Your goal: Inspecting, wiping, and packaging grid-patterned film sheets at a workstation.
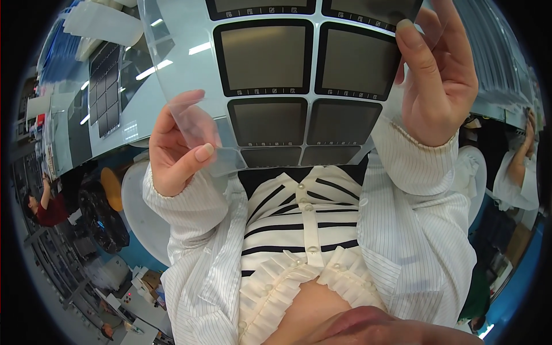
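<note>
A clear plastic sheet [313,63] is held up before me, tilted, with rows of dark rectangular panels framed in black. Small pale icons run along the panels' lower edges. My left hand [183,144] grips the sheet's bent, see-through left margin between thumb and fingers. At the upper right, my right hand [434,80] pinches the opposite edge, its thumb on the front by a panel corner and its fingers partly hidden behind. The sheet's top runs out of view.
A similar dark-panelled sheet [105,86] lies on the glossy table [129,123] at left, near a white plastic container [106,22]. Stacked translucent sheets [494,57] stand at right. Other people work at both sides; a black stool [100,215] is at left.
</note>
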A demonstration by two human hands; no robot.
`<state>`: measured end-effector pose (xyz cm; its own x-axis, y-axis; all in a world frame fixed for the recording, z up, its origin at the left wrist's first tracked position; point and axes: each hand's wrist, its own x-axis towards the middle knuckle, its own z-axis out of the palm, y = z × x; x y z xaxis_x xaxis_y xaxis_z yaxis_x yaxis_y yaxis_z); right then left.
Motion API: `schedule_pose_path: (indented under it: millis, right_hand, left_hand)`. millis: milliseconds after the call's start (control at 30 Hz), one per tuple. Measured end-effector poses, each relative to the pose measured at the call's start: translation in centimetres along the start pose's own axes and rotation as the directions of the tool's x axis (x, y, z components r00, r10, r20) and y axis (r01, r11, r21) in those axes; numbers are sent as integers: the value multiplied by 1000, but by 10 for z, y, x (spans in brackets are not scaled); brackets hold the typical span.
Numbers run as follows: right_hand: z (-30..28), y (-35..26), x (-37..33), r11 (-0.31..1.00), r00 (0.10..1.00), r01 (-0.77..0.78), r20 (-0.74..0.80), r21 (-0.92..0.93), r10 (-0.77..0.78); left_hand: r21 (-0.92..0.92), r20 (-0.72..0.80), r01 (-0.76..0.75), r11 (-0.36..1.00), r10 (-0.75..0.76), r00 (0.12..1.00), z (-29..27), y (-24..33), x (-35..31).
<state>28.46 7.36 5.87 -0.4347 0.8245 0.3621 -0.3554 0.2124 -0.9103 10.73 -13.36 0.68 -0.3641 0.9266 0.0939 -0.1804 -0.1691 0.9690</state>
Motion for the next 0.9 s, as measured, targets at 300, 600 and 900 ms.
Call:
schedule_pose_path:
  millis: [300, 600, 900]
  right_hand:
    - [-36, 21, 47, 933, 916, -305, 326, 190, 233]
    - [-40, 82, 61, 860, 736, -509, 513, -8, 441]
    - [-28, 116, 73, 913, 745, -400, 551, -83, 376]
  left_hand:
    - [-245, 156, 120, 962, -83, 984, 4, -1, 9]
    - [-392, 118, 341, 854, -321, 940, -3, -19, -5]
    - [-437, 94, 325, 839, -317, 944, -10, -23, -8]
